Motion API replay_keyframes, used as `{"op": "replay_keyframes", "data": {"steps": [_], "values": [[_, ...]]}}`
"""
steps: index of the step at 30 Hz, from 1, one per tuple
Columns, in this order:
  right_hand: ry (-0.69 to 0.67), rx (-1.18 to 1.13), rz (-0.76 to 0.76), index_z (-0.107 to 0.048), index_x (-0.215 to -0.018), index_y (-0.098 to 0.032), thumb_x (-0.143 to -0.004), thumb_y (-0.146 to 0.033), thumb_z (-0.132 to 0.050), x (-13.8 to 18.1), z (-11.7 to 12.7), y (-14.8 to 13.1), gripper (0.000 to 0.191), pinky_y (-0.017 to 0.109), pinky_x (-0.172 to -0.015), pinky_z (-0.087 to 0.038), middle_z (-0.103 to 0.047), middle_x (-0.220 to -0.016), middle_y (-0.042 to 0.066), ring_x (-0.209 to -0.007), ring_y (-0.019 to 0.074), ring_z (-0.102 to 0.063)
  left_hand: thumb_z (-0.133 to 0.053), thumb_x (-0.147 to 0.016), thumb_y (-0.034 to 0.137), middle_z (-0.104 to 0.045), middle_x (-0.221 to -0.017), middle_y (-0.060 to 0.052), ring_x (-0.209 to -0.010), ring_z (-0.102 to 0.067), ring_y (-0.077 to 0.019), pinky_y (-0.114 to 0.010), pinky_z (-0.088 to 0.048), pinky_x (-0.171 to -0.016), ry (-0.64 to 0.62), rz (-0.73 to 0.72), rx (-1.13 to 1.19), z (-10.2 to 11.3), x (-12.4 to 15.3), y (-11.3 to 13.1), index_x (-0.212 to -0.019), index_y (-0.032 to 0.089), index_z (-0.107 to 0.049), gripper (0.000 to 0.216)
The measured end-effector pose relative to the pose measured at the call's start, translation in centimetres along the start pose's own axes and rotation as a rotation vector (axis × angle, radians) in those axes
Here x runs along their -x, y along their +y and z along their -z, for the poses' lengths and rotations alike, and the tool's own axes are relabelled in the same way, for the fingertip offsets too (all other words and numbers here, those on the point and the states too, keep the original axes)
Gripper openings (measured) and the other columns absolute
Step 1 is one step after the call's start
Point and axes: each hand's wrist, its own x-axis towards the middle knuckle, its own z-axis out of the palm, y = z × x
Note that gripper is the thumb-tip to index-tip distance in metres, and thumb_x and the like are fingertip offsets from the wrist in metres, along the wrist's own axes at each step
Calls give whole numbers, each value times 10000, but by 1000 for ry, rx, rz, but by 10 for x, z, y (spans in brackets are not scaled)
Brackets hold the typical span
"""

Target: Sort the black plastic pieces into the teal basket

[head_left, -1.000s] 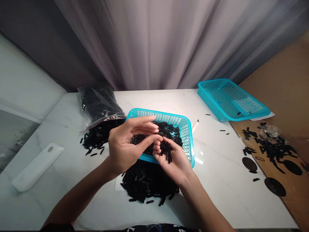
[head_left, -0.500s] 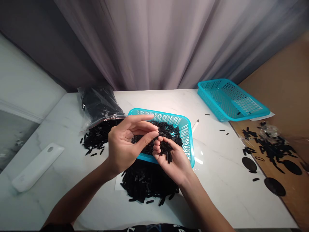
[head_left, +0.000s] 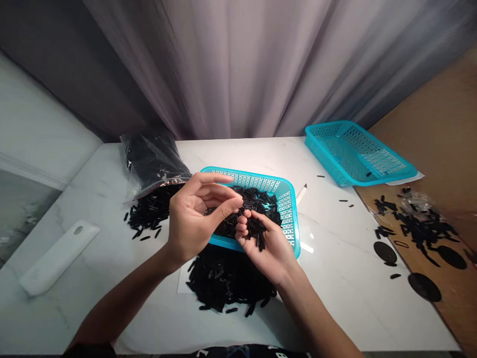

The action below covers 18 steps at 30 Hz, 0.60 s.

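Small black strips (head_left: 260, 242) lie in the palm of my right hand (head_left: 274, 251), which is curled around them with the fingers bent. My left hand (head_left: 192, 216) is just to the left, its thumb and a finger pinched together near the right fingertips. Whatever is in that pinch is too small to make out. Both hands are above a blue perforated basket (head_left: 291, 209) that holds many of the same black strips. In front of the basket, below my wrists, a heap of black strips (head_left: 227, 286) is spread on the table.
A clear bag (head_left: 152, 156) of black pieces lies at back left, strips spilling at its mouth. A white oblong device (head_left: 55, 261) is on the left. Another blue basket (head_left: 357, 154), black discs (head_left: 425, 287) and scattered pieces are on the right. A white pen (head_left: 302, 194) lies behind the near basket.
My left hand has shifted slightly, its pinched fingertips a little further from the right hand's fingers. The right hand has stayed in place with the strips.
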Motion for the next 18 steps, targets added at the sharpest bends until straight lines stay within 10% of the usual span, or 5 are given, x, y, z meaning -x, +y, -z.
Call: {"op": "replay_keyframes", "data": {"steps": [6, 12, 18], "values": [[9, -22, 20, -679, -861, -108, -969, -152, -470, -1, 0, 2, 239, 233, -668, -592, -689, -765, 88, -695, 143, -664, -769, -828, 188, -718, -1053, -34, -994, -692, -150, -287, -602, -898, -106, -169, -345, 0, -3, -5, -1175, 176, -625, 375], [-1, -56, 14, -673, -885, -138, -986, -178, -468, 1, 0, 1, 232, 170, -400, -486, -641, -628, -7, -471, 96, -573, -717, -877, 267, -675, -1177, -76, -1152, -592, -248, -421, -512, -995, -783, -358, -743, -6, 6, -17, -1117, 145, -665, 274], [-13, -101, -9, -676, -924, -134, -974, -171, -501, 1, -5, 1, 186, 134, -579, -558, -685, -716, -1, -573, 64, -627, -533, -936, 61, -720, -993, -79, -979, -667, -213, -358, -548, -883, -715, -472, -704, -5, 11, -27, -998, 103, -693, 176]]}}
